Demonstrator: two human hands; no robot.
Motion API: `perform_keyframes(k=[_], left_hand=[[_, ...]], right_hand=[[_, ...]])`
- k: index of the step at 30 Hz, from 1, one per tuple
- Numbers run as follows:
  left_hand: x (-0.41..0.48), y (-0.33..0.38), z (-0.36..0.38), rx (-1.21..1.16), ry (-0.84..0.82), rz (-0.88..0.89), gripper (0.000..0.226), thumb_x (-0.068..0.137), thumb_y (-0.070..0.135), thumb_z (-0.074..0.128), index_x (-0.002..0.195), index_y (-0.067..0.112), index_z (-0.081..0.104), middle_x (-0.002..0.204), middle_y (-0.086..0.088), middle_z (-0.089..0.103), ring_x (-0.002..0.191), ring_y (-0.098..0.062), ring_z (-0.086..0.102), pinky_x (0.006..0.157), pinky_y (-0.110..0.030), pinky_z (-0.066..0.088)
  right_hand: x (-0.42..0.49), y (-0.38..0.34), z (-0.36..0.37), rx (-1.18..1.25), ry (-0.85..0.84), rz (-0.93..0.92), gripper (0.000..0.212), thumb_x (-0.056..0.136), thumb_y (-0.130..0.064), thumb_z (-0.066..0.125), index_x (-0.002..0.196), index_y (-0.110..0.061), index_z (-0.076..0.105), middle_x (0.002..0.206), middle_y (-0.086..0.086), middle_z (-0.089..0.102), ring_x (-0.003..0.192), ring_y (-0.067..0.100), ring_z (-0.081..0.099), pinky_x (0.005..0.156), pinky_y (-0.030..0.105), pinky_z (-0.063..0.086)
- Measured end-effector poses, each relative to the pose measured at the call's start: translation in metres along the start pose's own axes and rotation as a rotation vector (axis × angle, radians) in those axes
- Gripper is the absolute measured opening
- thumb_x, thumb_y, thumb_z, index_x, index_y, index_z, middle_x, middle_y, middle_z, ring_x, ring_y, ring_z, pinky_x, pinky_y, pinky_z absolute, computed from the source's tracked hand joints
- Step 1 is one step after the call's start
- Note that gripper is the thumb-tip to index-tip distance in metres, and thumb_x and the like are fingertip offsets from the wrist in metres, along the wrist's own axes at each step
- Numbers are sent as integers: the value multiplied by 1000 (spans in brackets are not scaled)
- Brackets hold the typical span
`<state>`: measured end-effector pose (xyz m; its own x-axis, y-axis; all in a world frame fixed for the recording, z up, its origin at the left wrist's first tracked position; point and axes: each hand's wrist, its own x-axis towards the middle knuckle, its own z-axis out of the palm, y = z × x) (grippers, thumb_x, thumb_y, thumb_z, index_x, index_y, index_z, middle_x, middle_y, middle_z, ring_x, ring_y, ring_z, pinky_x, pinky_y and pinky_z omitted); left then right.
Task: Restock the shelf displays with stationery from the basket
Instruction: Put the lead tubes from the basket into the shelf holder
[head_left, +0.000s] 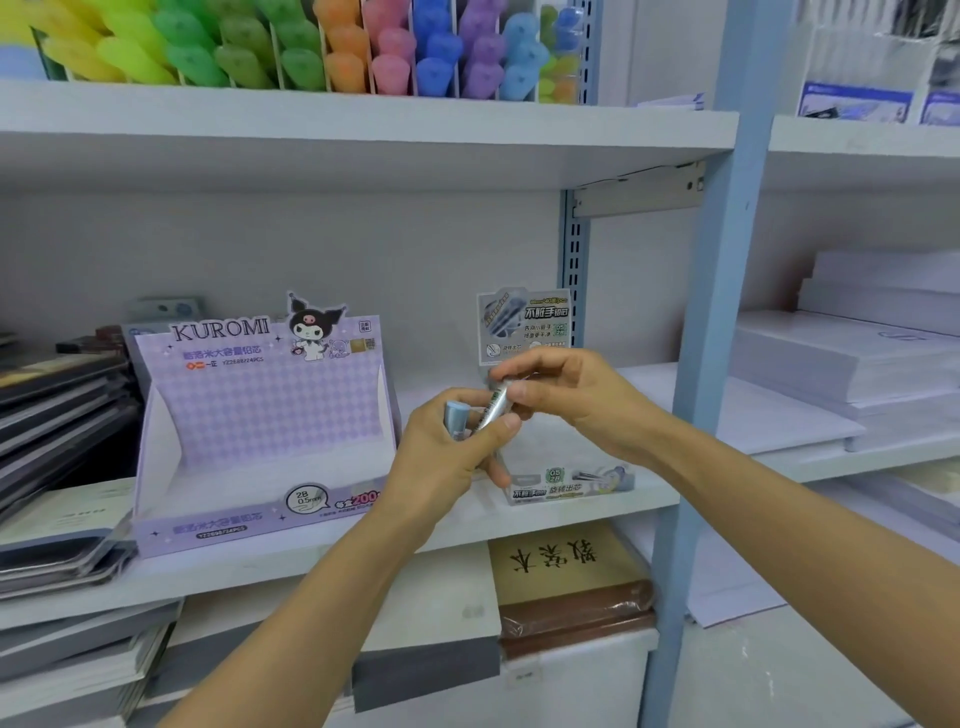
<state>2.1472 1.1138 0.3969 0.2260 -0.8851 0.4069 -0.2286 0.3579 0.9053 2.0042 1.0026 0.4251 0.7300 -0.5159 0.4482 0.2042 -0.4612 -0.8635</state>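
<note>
The middle shelf (249, 569) carries a purple KUROMI display box (260, 415) left of its centre, at the front edge. A smaller grey display box (566, 486) stands near the right end, beside the blue upright (727, 312). Dark notebooks (57, 410) lie stacked at the left end. The upper shelf (363, 130) bears a rack of coloured pens (291, 47)

Silver tube (496, 405), tilted, held up over the shelf (467, 535). Blue tube (457, 415) just beside it. Open purple display box (260, 415) on the left.
</note>
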Motion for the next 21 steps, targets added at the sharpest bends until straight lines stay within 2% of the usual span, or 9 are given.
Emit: perform_keyframes(k=[3,6,9,11,13,15,17,19,21], left_hand=[[-3,3,0,6,9,-69,34,90,29,66,108,5,52,77,-3,73,55,-19,67,37,-16,30],[-7,8,2,9,-41,-88,34,92,35,60,108,6,51,86,-5,75,58,-18,68,36,-17,27],[-7,10,0,-27,-23,-160,35,95,43,54,111,12,52,90,-5,75,58,-16,66,36,-17,27],[-4,10,-4,-105,17,-245,26,98,36,48,108,12,53,87,-7,74,56,-16,61,38,-19,29],[-2,8,-8,-226,31,-300,20,97,24,40,98,9,53,78,-10,72,53,-16,57,40,-22,32],[-2,6,-12,-258,34,-296,20,98,17,35,94,7,52,72,-12,70,54,-18,57,45,-26,37],[-5,2,-14,-185,22,-245,22,103,19,33,100,7,50,69,-12,69,58,-21,62,50,-29,45],[-8,-1,-16,-115,4,-184,23,105,27,33,105,11,50,65,-10,64,59,-25,65,51,-30,53],[-10,-5,-19,-72,3,-157,24,104,34,35,107,17,52,61,-6,56,50,-23,61,46,-27,50]], right_hand=[[-5,-2,-2,63,-62,32,35,83,-14,67,117,-5,64,104,13,67,96,21,64,86,30,52],[-9,-2,0,64,-47,32,32,85,-14,66,115,-4,63,97,6,69,89,18,66,82,28,54],[-9,-6,-4,88,80,12,23,87,-11,64,110,-5,62,93,8,70,84,20,68,79,27,55],[-6,-7,-12,88,239,-12,21,90,-8,62,110,-2,61,94,12,71,83,21,69,76,25,56],[-1,-4,-19,-8,376,-16,21,91,-8,62,110,0,60,97,17,70,82,20,70,75,25,56],[5,3,-22,-105,443,17,18,90,-6,64,107,-2,60,101,21,68,82,22,70,74,26,56],[12,12,-21,-195,453,52,17,89,-5,65,105,-3,59,104,24,65,84,27,68,72,24,57],[19,22,-18,-318,444,57,16,90,-6,65,104,-5,59,103,22,63,87,31,67,74,28,58],[27,31,-14,-452,439,41,14,90,-10,65,103,-8,60,100,14,65,88,29,66,78,34,57]])
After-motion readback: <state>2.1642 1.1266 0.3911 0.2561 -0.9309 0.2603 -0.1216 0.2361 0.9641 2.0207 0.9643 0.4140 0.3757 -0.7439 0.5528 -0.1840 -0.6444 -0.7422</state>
